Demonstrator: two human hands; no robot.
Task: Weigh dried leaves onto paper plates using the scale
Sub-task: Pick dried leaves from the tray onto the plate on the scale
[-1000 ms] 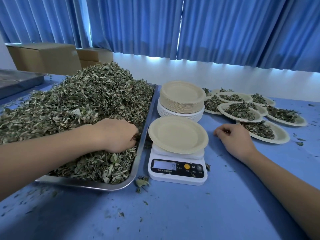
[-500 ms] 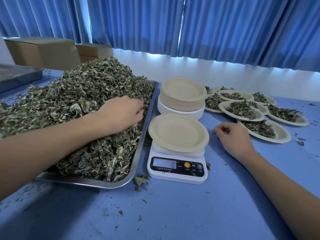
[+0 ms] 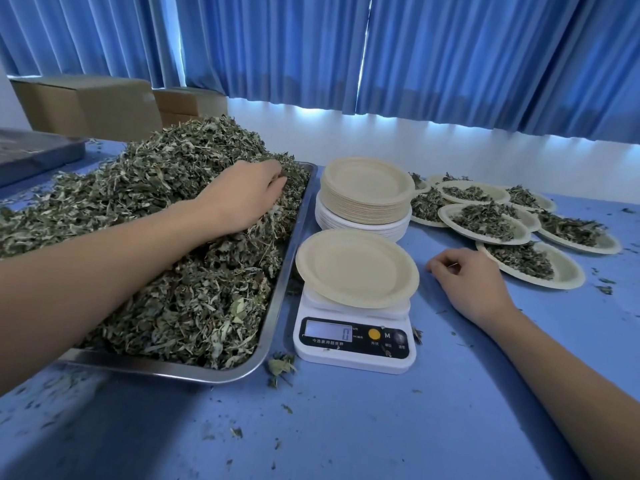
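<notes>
Shifted up the heap since a second ago: left hand (image 3: 242,195), from about level with scale (image 3: 353,341) to a spot well behind and left of it, near the tray's far right corner. Fingers (image 3: 272,178) curled down into leaves (image 3: 156,209), closing on a handful; tips and palm side buried, so size of the catch impossible to tell. Right hand (image 3: 467,282) unmoved, resting on table (image 3: 381,427) just right of scale, fingers loosely curled, nothing seen in them.

Empty plate (image 3: 356,268) centred on scale, display (image 3: 327,330) reading 0. From left fingers, plate lying to the right and nearer the camera, across the right rim of tray (image 3: 166,368), set between heap and scale. Left hand the loaded one and so, by judgement, the one to carry; right hand nearer the plate yet idle. Round plate, no long axis to mind; likely need only to clear the rim and let go over the middle. Some spill probable on the way, to judge by flakes (image 3: 280,367) already lying just left of scale's front.

Directly behind scale, stack (image 3: 367,192) of spare plates; right of and behind scale, filled plates (image 3: 485,223), overlapping, count uncertain. Tray's left end cut off by frame edge. Small print under display too fine to read.
</notes>
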